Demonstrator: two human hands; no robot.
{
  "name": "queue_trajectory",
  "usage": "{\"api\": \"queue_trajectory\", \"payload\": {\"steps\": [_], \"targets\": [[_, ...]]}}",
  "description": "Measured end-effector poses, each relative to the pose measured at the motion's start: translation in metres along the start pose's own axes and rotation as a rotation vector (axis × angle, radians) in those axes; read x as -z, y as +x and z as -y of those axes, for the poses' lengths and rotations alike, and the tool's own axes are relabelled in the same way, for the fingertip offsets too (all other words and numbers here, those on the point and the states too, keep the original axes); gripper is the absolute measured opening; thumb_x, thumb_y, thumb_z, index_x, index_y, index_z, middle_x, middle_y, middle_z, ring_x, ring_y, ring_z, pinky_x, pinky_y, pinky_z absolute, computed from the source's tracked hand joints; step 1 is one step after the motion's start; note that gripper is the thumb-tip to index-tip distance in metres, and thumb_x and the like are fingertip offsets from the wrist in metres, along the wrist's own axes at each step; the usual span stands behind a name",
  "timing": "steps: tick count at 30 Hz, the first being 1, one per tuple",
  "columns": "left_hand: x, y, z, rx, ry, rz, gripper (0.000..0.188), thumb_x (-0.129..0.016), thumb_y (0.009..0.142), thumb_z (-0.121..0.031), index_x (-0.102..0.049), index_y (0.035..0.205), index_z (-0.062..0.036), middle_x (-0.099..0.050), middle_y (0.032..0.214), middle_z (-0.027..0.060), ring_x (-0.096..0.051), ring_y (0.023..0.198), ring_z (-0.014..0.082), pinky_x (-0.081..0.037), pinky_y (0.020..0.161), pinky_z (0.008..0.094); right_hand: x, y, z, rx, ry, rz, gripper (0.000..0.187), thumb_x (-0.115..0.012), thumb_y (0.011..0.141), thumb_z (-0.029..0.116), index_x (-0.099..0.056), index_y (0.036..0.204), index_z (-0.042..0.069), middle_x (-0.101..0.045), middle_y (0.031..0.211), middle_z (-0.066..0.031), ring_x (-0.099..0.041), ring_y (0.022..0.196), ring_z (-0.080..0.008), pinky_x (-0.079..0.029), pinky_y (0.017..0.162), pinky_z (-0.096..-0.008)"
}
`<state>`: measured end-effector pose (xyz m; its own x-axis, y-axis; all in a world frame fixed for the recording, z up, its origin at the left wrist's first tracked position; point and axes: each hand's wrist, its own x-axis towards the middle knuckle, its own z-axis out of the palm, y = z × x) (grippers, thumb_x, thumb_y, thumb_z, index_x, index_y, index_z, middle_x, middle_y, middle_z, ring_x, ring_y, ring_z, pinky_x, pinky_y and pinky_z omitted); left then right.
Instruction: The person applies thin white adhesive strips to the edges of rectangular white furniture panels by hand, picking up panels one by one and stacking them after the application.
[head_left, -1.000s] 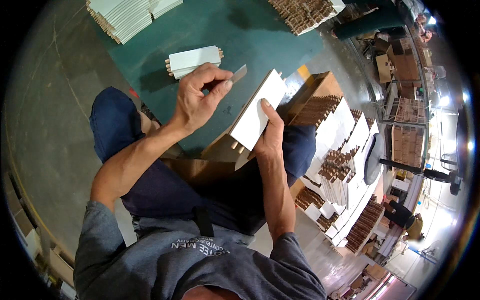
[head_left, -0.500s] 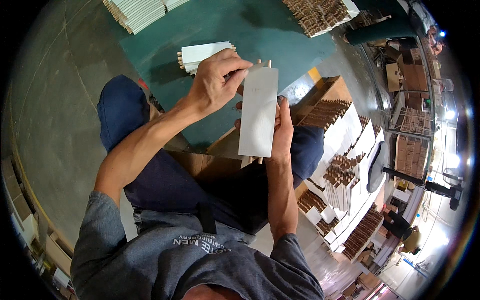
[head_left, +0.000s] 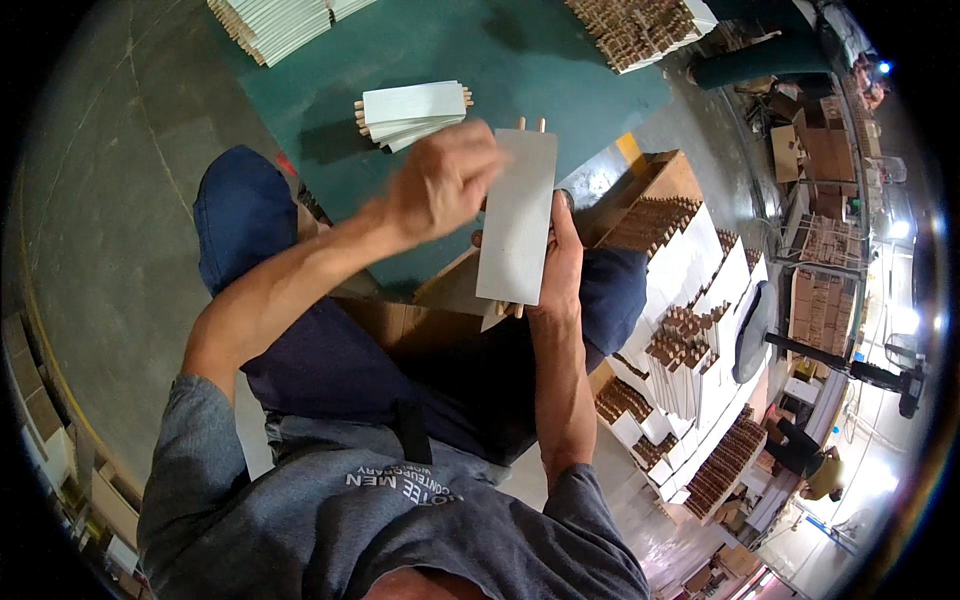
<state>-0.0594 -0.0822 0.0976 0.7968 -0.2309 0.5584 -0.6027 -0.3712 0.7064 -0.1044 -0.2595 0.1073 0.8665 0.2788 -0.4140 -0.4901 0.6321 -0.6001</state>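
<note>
My right hand (head_left: pixel 566 258) grips a white rectangular board (head_left: pixel 517 220) from its right side and from underneath. The board is held upright in the picture above my lap. Pale wooden pegs (head_left: pixel 531 124) stick out at its far and near ends. Close to the board's far left edge is my left hand (head_left: pixel 447 180), its fingers curled together but smeared by motion. Whether anything is pinched in them is hidden. Beyond that hand, a small fanned stack of similar white pegged boards (head_left: pixel 413 104) lies on the green tabletop (head_left: pixel 330 90).
Larger stacks of white boards stand at the table's far left (head_left: pixel 275 28) and far right (head_left: pixel 640 30). To my right is a big pile of pegged boards (head_left: pixel 690 300), with a dark fan (head_left: pixel 757 335) beside it. A cardboard box (head_left: pixel 390 322) sits between my knees.
My left hand has come off the board's far left corner and shifted slightly toward me, blurring. The far stack is now less covered. My right hand and the board have barely moved.
</note>
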Motion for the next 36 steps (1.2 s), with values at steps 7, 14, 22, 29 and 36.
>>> {"api": "queue_trajectory", "payload": {"steps": [7, 14, 22, 29, 36], "targets": [[-0.010, -0.007, -0.008, -0.064, 0.017, 0.012, 0.007, -0.064, 0.084, 0.001, -0.070, 0.088, 0.0006, -0.064, 0.080, 0.0107, -0.062, 0.071, 0.0215, -0.051, 0.057, 0.0336, 0.035, 0.011, -0.001, 0.003, 0.164, 0.235, 0.049, -0.031, 0.106, 0.040, -0.056, 0.125, 0.002, -0.067, 0.111, -0.0126, -0.067, 0.094, -0.0255, -0.056, 0.083, -0.0351], [-0.022, -0.026, -0.023, -0.149, -0.101, 0.071, 0.007, -0.067, 0.084, -0.001, -0.070, 0.090, -0.0002, -0.063, 0.079, 0.0110, -0.061, 0.071, 0.0212, -0.051, 0.057, 0.0336, 0.005, 0.006, 0.007, 0.064, 0.104, 0.028, 0.056, -0.023, 0.107, 0.041, -0.040, 0.146, 0.005, -0.051, 0.141, -0.0183, -0.057, 0.119, -0.0267, -0.052, 0.094, -0.0383], [-0.022, -0.031, -0.023, -0.160, -0.108, 0.036, 0.011, -0.065, 0.084, 0.001, -0.070, 0.094, 0.0003, -0.064, 0.081, 0.0116, -0.063, 0.071, 0.0209, -0.052, 0.059, 0.0339, 0.005, 0.007, 0.003, 0.055, 0.117, 0.043, 0.055, -0.027, 0.107, 0.042, -0.044, 0.141, 0.004, -0.057, 0.132, -0.0159, -0.061, 0.110, -0.0251, -0.054, 0.089, -0.0369], [-0.012, -0.013, -0.019, -0.062, -0.055, 0.125, 0.014, -0.061, 0.083, 0.005, -0.071, 0.093, 0.0006, -0.067, 0.086, 0.0126, -0.065, 0.076, 0.0236, -0.053, 0.066, 0.0361, 0.027, 0.009, -0.003, -0.031, 0.300, 0.099, 0.051, -0.029, 0.107, 0.040, -0.051, 0.133, 0.002, -0.063, 0.123, -0.0145, -0.064, 0.106, -0.0279, -0.056, 0.088, -0.0379], [-0.014, 0.001, -0.005, 0.019, -0.057, -0.002, 0.007, -0.064, 0.086, -0.001, -0.070, 0.089, 0.0005, -0.065, 0.083, 0.0136, -0.065, 0.077, 0.0259, -0.053, 0.067, 0.0377, 0.033, 0.009, -0.007, -0.041, 0.173, 0.170, 0.048, -0.031, 0.107, 0.039, -0.055, 0.127, 0.003, -0.066, 0.115, -0.0129, -0.066, 0.100, -0.0277, -0.057, 0.083, -0.0356]]}}
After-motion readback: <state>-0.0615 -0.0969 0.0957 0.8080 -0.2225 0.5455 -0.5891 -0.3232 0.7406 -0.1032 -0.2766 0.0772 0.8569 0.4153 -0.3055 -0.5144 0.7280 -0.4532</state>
